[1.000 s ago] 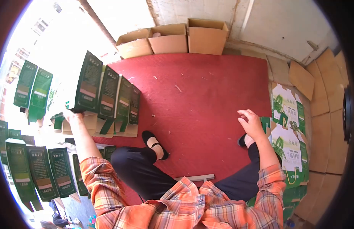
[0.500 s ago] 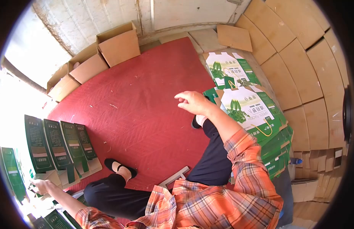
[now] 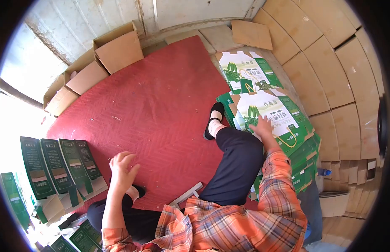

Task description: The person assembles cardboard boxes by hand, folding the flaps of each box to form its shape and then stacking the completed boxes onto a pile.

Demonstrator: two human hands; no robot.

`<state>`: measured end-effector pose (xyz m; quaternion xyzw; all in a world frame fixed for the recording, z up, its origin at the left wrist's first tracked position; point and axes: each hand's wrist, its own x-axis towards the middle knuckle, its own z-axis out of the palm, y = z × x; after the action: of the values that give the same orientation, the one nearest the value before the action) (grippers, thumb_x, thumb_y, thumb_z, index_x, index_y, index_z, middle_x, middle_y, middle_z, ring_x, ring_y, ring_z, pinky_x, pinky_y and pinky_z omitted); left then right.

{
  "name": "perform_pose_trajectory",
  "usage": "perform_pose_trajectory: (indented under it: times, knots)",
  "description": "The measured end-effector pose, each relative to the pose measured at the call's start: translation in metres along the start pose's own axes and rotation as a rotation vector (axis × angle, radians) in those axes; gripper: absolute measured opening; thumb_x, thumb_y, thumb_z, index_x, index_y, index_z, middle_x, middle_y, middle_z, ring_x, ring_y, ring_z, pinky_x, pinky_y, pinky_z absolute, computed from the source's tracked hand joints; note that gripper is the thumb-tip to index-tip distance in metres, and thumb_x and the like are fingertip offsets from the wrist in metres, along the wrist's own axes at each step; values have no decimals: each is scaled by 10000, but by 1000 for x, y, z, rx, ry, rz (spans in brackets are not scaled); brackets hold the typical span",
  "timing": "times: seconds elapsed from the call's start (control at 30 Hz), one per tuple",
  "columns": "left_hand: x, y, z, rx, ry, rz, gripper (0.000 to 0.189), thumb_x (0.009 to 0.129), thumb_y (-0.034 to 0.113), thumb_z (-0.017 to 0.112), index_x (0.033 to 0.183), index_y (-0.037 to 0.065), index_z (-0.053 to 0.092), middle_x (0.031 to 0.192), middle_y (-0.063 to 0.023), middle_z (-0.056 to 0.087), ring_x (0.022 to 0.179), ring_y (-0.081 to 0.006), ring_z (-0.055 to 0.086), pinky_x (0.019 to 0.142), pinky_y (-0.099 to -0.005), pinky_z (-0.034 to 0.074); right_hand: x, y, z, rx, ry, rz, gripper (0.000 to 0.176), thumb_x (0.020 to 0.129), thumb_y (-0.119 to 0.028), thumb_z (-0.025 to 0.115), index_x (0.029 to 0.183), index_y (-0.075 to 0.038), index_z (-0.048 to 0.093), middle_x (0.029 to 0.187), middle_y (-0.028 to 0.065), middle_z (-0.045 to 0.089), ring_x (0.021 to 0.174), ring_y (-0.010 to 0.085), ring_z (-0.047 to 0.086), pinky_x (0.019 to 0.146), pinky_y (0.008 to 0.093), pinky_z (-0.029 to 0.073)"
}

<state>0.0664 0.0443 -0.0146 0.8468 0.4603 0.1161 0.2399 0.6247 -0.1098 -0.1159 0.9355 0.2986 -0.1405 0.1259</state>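
My left hand (image 3: 122, 169) is raised above the red mat, its fingers curved and apart with nothing between them. To its left stand several folded dark-green cartons (image 3: 68, 163) in a row, their tall panels upright. My right hand (image 3: 263, 126) reaches over the top flat green-and-white carton (image 3: 283, 110), fingers spread across its printed radish picture. This carton has a yellow cord handle (image 3: 287, 142) and lies on a stack of similar flat green cartons (image 3: 303, 174) beside my right leg.
Another pile of flat printed cartons (image 3: 245, 67) lies farther back. Open brown boxes (image 3: 119, 51) line the far left edge of the red mat (image 3: 161, 101). Stacked brown boxes (image 3: 329, 71) form a wall on the right. A grey metal bar (image 3: 187, 195) lies between my legs.
My left hand has left the green cartons at the left and come up over the mat. My right hand has moved right and down, from above the mat onto the carton stack.
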Motion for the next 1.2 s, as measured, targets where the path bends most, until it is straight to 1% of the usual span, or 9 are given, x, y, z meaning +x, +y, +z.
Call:
perform_pose_trajectory:
  times: [0.2,0.23,0.33,0.4,0.57,0.63,0.7,0.9,1.2]
  knots:
    - [5,3,17,-27,-208,-9,415,780,198,726,1162,58,645,1163,-141,617,1117,-317,568,1029,-466,349,12,26,96,-181,75,5,899,722,-521,755,1438,-161,349,1468,219,346,1309,549,311,830,775,371]
    - [6,3,17,-44,-232,-16,419,788,200,720,1172,52,638,1168,-149,617,1113,-323,572,1022,-460,361,11,26,99,-214,128,-35,713,789,-453,700,1364,-125,436,1392,283,406,1239,559,394,771,760,406]
    - [8,5,16,-105,-302,-99,435,796,203,710,1191,42,626,1173,-158,616,1112,-334,574,1000,-450,389,9,16,84,-117,176,-24,437,881,-299,585,1241,-60,525,1267,302,511,1122,521,519,748,703,458]
    - [8,5,15,-90,-310,-83,441,797,206,709,1198,42,623,1176,-160,615,1113,-336,574,993,-450,396,9,16,69,-164,160,-66,366,893,-236,534,1200,-37,549,1206,292,552,1072,496,559,731,677,479]
    - [9,7,10,-93,-320,-57,459,794,215,713,1211,49,618,1185,-165,612,1119,-341,572,995,-449,398,13,15,-1,-135,180,23,313,913,-167,449,1114,-7,629,1022,260,670,1002,436,647,727,616,526]
    - [10,9,7,-75,-284,-52,450,787,208,718,1198,51,624,1173,-159,618,1120,-340,572,996,-449,400,16,22,-50,-247,171,-33,233,902,-121,478,986,-40,680,914,195,707,868,354,699,757,464,562]
    - [10,8,7,-88,-253,-39,442,785,202,720,1190,51,627,1165,-161,621,1112,-342,577,984,-448,411,19,36,-97,-284,385,-51,219,894,-114,495,908,-64,708,831,150,715,793,334,708,723,440,566]
    - [15,0,0,-202,-160,-70,413,776,154,723,1161,35,636,1087,-183,634,1011,-360,618,877,-423,492,-15,46,-244,-308,792,-102,146,882,-88,475,842,-78,615,806,171,692,789,364,689,680,476,544]
    - [23,-18,-2,-370,-29,-100,469,812,129,703,1252,14,586,1102,-163,639,968,-276,652,833,-377,516,-126,-6,-320,12,837,-447,43,880,-56,544,907,-43,575,845,151,672,811,338,648,682,439,487]
